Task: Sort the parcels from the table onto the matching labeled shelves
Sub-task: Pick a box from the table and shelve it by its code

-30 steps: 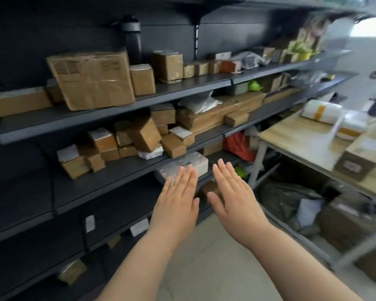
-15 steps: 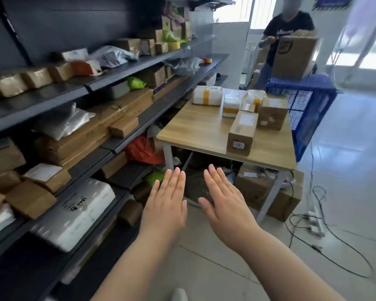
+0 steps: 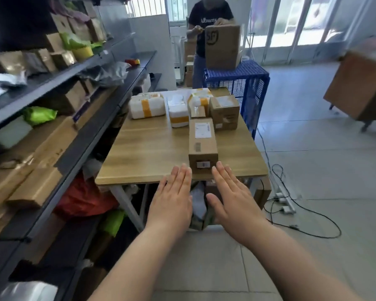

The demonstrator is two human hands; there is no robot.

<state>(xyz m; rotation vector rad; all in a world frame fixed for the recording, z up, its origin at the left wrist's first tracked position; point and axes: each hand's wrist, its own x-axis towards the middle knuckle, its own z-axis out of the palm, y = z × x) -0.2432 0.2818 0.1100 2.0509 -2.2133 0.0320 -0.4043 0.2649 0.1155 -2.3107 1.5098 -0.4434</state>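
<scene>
Hands flat and empty: left hand (image 3: 172,203) and right hand (image 3: 232,198), fingers straight, over the near edge of the surface (image 3: 148,153).
Long cardboard parcel (image 3: 202,142) lies on the surface just beyond the fingertips; taped white parcels (image 3: 147,106) sit at the far end; shelves (image 3: 85,146) to the left.

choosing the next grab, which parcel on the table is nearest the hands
The long brown box, alone at the front; the rest sit farther back.

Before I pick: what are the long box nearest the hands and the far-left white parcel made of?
Long box: looks like brown cardboard, matte, with paper labels on top and end. White parcel: probably foam or padded plastic wrap, given rounded edges and a slight sheen, banded with yellow tape; which one is unclear.
</scene>
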